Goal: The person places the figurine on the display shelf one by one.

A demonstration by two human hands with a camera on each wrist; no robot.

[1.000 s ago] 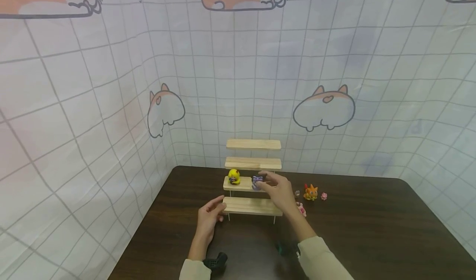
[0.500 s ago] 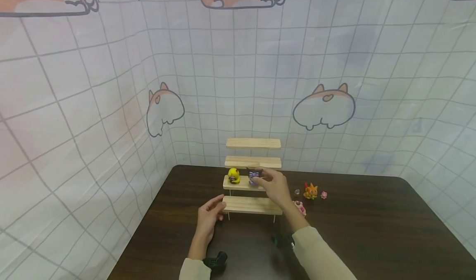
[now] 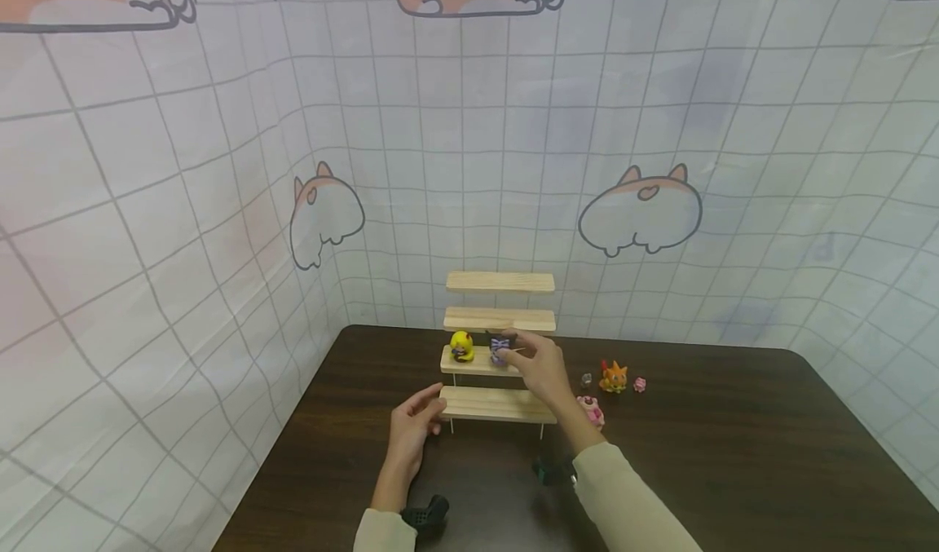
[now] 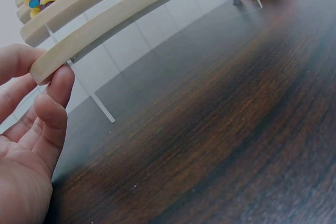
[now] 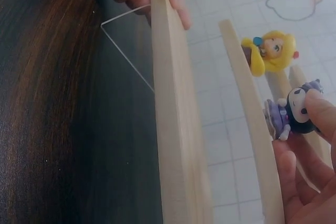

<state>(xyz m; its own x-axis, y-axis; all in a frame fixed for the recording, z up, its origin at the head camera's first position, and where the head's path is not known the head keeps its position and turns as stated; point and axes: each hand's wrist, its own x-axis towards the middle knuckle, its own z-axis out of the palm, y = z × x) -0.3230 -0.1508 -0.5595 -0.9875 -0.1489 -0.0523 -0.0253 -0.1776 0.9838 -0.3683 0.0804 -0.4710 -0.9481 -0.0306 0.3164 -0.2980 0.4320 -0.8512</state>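
Note:
A tiered display stand point(image 3: 499, 405) of pale wooden boards on thin clear legs stands on the table. My left hand point(image 3: 412, 430) pinches the left end of its lowest board point(image 4: 89, 38), fingers above and below the wood. At the second board from the bottom, my right hand point(image 3: 541, 368) holds a purple-and-black figurine point(image 5: 294, 111) with a white face. Thumb and fingers are on the figurine's head and side, and its base is right at the board. A yellow-haired figurine point(image 3: 461, 346) stands left of it on the same board.
Right of the stand on the dark table point(image 3: 719, 454) are an orange figurine point(image 3: 614, 377), a small pink piece point(image 3: 640, 385), a small grey figure point(image 3: 586, 380) and a pink figurine point(image 3: 591, 411). The two upper boards point(image 3: 500, 282) rise behind. A patterned cloth point(image 3: 499, 144) hangs behind the table.
My right hand has shifted slightly left along the board with the purple figurine, which now stands nearer the yellow-haired one and shows its front more squarely. My left hand stays in place.

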